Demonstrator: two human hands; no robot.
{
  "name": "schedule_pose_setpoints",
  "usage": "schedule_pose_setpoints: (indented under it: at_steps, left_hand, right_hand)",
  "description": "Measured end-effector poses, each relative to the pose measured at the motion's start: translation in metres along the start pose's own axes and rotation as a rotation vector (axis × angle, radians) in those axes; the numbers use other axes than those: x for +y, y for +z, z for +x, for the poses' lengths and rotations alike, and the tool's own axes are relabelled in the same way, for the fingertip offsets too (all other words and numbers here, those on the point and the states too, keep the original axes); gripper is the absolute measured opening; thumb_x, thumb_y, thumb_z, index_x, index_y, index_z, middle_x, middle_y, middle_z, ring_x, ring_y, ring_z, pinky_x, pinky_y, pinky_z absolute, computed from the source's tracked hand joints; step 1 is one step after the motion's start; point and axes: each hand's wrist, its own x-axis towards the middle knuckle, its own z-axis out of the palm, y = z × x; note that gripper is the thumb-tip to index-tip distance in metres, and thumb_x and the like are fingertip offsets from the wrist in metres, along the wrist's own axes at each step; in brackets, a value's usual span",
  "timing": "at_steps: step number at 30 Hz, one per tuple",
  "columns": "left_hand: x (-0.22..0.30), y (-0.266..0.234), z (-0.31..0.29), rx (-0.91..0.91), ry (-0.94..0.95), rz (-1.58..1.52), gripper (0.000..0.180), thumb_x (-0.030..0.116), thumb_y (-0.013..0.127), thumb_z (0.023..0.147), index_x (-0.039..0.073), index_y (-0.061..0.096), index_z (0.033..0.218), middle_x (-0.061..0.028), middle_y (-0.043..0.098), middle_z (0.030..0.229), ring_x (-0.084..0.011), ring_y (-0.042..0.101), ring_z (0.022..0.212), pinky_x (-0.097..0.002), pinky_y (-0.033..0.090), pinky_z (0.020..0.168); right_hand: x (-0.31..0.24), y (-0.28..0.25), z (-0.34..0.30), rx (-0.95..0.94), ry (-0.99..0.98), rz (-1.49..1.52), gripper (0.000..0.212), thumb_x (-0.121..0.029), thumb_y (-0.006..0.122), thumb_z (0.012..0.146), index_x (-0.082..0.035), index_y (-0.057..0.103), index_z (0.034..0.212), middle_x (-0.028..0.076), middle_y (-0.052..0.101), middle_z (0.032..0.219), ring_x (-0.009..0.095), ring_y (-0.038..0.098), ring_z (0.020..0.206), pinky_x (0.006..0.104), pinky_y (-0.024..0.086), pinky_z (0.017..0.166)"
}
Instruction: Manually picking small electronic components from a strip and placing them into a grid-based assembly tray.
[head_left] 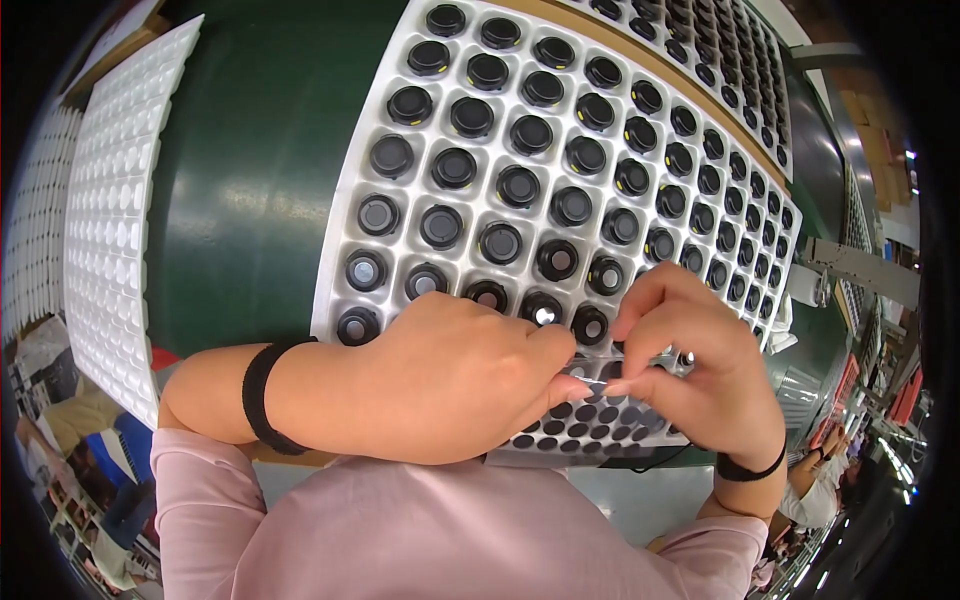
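My left hand (480,365) reaches across the near side of a white moulded tray (345,255), its thumb and fingers pinched together. Facing it, my right hand (695,355) also pinches, thumb against bent forefinger. Between the two sets of fingertips shows a thin, clear piece of film (592,381); its full shape is hidden. Just below the fingertips is a sheet of small black discs (600,425) in rows. Black round lens-like parts (518,186) sit one to a pocket in the tray. Several near my hands have a lighter or shiny centre, such as one part (545,310).
A second filled tray (690,45) lies beyond a brown cardboard strip (690,75). White empty-pocketed trays (115,200) stand tilted at the left. Green table surface (250,180) shows between. At right are a metal bracket (860,270) and a clear ribbed cup (800,395). Other people sit farther off.
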Motion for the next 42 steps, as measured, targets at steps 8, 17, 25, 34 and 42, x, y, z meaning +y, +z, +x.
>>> schedule_pose_setpoints:
  at_steps: [8, 17, 25, 34, 42]
  left_hand:
    - [0.002, 0.017, -0.006, 0.119, 0.106, 0.255, 0.032, 0.033, 0.076, 0.081, 0.005, 0.065, 0.094, -0.0125, 0.068, 0.106, -0.0265, 0.063, 0.103, -0.0451, 0.048, 0.089]
    - [-0.007, 0.030, -0.003, 0.222, 0.136, 0.367, 0.035, 0.035, 0.077, 0.077, 0.003, 0.066, 0.087, -0.0208, 0.065, 0.126, -0.0335, 0.058, 0.124, -0.0535, 0.039, 0.111]
    - [-0.008, 0.031, -0.002, 0.226, 0.136, 0.361, 0.035, 0.035, 0.077, 0.077, 0.003, 0.066, 0.086, -0.0228, 0.066, 0.125, -0.0339, 0.060, 0.124, -0.0547, 0.037, 0.113]
    - [-0.008, 0.032, -0.002, 0.217, 0.121, 0.363, 0.034, 0.035, 0.076, 0.080, 0.003, 0.066, 0.085, -0.0217, 0.066, 0.125, -0.0327, 0.060, 0.124, -0.0530, 0.036, 0.115]
    - [-0.009, 0.031, -0.001, 0.214, 0.120, 0.366, 0.034, 0.035, 0.076, 0.081, 0.003, 0.067, 0.086, -0.0212, 0.067, 0.124, -0.0325, 0.060, 0.124, -0.0527, 0.035, 0.115]
  right_hand:
    - [0.024, 0.002, 0.034, 0.065, 0.187, -0.030, 0.013, 0.000, 0.072, 0.085, -0.003, 0.060, 0.091, 0.005, 0.055, 0.092, 0.016, 0.055, 0.082, 0.0280, 0.045, 0.077]
    - [0.033, 0.015, 0.043, 0.037, 0.246, -0.114, 0.009, -0.001, 0.068, 0.089, -0.001, 0.060, 0.092, 0.004, 0.053, 0.089, 0.015, 0.051, 0.079, 0.0276, 0.043, 0.073]
    - [0.037, 0.019, 0.044, 0.049, 0.221, -0.175, 0.008, -0.001, 0.068, 0.089, -0.002, 0.061, 0.091, 0.004, 0.053, 0.088, 0.015, 0.049, 0.078, 0.0286, 0.041, 0.069]
    - [0.038, 0.022, 0.045, 0.055, 0.199, -0.251, 0.008, -0.001, 0.069, 0.088, -0.001, 0.061, 0.090, 0.006, 0.053, 0.087, 0.019, 0.052, 0.079, 0.0305, 0.042, 0.069]
    - [0.040, 0.026, 0.045, 0.102, 0.153, -0.322, 0.010, 0.000, 0.070, 0.087, -0.001, 0.060, 0.087, 0.008, 0.054, 0.083, 0.021, 0.053, 0.079, 0.0329, 0.043, 0.069]
